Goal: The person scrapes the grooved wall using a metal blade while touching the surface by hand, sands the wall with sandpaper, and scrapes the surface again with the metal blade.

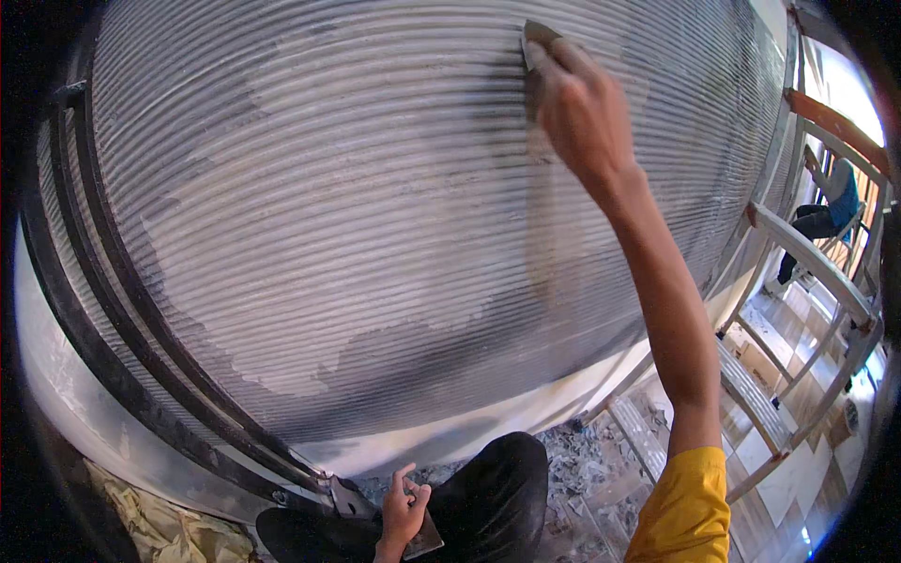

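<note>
My right hand (589, 122) is raised high against a grey ridged wall panel (375, 197), its fingers closed round a putty knife. The dark blade of the putty knife (542, 36) rests on or very near the ridges. A large pale, uneven patch covers the panel's middle, with darker grey around it. Low down between my legs, my left hand (402, 514) is loosely curled, with a finger raised. A small flat metal plate (427, 540) juts from under its palm; the hand covers the rest.
Dark metal bars (113, 235) run down the panel's left edge. Crumpled yellowish sheeting (174, 521) lies at lower left. Flakes and debris (587, 469) litter the floor. To the right stands a metal ladder (812, 267); beyond it another person (831, 202) sits.
</note>
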Tool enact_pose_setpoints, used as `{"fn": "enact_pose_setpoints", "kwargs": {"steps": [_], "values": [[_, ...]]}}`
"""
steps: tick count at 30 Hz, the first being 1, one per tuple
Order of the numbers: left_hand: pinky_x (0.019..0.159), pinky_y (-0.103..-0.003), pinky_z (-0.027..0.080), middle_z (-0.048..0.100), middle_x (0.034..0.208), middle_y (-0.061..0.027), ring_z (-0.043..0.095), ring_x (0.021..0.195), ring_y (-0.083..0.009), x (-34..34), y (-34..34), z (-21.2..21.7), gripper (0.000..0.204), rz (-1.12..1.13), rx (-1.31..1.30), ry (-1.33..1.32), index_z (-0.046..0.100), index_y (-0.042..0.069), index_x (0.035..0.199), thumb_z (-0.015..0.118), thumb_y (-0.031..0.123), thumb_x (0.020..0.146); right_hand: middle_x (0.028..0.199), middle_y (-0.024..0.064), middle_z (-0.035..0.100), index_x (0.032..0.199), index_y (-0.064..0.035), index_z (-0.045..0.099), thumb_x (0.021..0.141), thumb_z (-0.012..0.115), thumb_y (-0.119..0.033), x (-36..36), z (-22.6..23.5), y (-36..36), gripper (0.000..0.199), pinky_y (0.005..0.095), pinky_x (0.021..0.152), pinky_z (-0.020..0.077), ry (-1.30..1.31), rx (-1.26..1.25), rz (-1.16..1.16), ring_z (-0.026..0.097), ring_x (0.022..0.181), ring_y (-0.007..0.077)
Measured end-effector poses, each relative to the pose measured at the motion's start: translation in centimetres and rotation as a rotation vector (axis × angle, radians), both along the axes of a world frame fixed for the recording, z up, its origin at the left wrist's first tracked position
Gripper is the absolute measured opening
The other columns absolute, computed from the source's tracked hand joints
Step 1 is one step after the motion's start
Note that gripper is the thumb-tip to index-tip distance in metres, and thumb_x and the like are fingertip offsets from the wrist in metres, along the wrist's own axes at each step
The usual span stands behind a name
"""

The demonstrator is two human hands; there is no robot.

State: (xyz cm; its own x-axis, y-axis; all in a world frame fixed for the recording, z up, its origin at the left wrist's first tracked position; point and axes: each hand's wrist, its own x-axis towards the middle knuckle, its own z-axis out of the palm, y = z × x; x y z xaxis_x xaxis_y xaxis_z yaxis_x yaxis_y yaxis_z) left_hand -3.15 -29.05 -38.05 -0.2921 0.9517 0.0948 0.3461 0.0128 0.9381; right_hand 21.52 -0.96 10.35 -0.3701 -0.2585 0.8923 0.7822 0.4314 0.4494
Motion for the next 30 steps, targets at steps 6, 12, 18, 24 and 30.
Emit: {"fn": "enact_pose_setpoints", "kwargs": {"steps": [6, 12, 18, 24, 30], "values": [[0.060, -0.032, 0.051, 0.060, 0.082, -0.0074, 0.061, 0.072, -0.0173, -0.1, 0.0, 0.5, 0.048, 0.027, -0.015, 0.052, 0.051, 0.003, 0.138, 0.069, 0.021, 0.097, 0.104, 0.0107, 0.059, 0.085, 0.0016, 0.067, 0.083, 0.063, -0.005, 1.2, 0.1, 0.1, 0.009, 0.0406, 0.075, 0.0606, -0.002, -0.041, -0.215, 0.067, 0.092, 0.0287], [0.062, -0.034, 0.053, 0.062, 0.087, -0.0100, 0.062, 0.074, -0.0184, -0.9, -0.4, -0.4, 0.049, 0.023, -0.002, 0.002, 0.051, 0.002, 0.138, 0.068, 0.022, 0.097, 0.101, 0.0128, 0.060, 0.080, 0.0025, 0.063, 0.083, 0.062, -0.004, 1.9, 0.7, -0.4, 0.007, 0.0416, 0.075, 0.0597, -0.015, -0.107, -0.365, 0.067, 0.092, 0.0302], [0.064, -0.035, 0.053, 0.060, 0.087, -0.0084, 0.060, 0.078, -0.0181, -0.8, -0.5, -1.0, 0.052, 0.060, -0.010, -0.016, 0.051, 0.002, 0.139, 0.070, 0.024, 0.096, 0.099, 0.0141, 0.060, 0.088, 0.0037, 0.064, 0.084, 0.060, -0.002, 0.2, -0.2, -0.3, 0.008, 0.0449, 0.078, 0.0586, -0.082, 0.018, -0.099, 0.069, 0.090, 0.0336], [0.063, -0.034, 0.052, 0.060, 0.086, -0.0076, 0.059, 0.073, -0.0167, -1.7, -0.7, -1.3, 0.052, 0.033, -0.075, 0.003, 0.050, 0.002, 0.140, 0.068, 0.027, 0.099, 0.106, 0.0171, 0.064, 0.090, 0.0065, 0.064, 0.081, 0.060, 0.001, 1.7, 0.1, -0.8, 0.011, 0.0477, 0.075, 0.0588, 0.024, -0.096, -0.146, 0.069, 0.087, 0.0390], [0.060, -0.034, 0.049, 0.059, 0.082, -0.0072, 0.058, 0.068, -0.0165, -1.8, -0.2, -1.4, 0.051, 0.049, 0.026, -0.019, 0.049, 0.000, 0.141, 0.066, 0.025, 0.100, 0.100, 0.0192, 0.065, 0.120, 0.0121, 0.063, 0.090, 0.061, -0.002, 0.0, 0.0, -0.3, 0.033, 0.0420, 0.087, 0.0559, -0.018, -0.171, -0.015, 0.065, 0.093, 0.0314]]}}
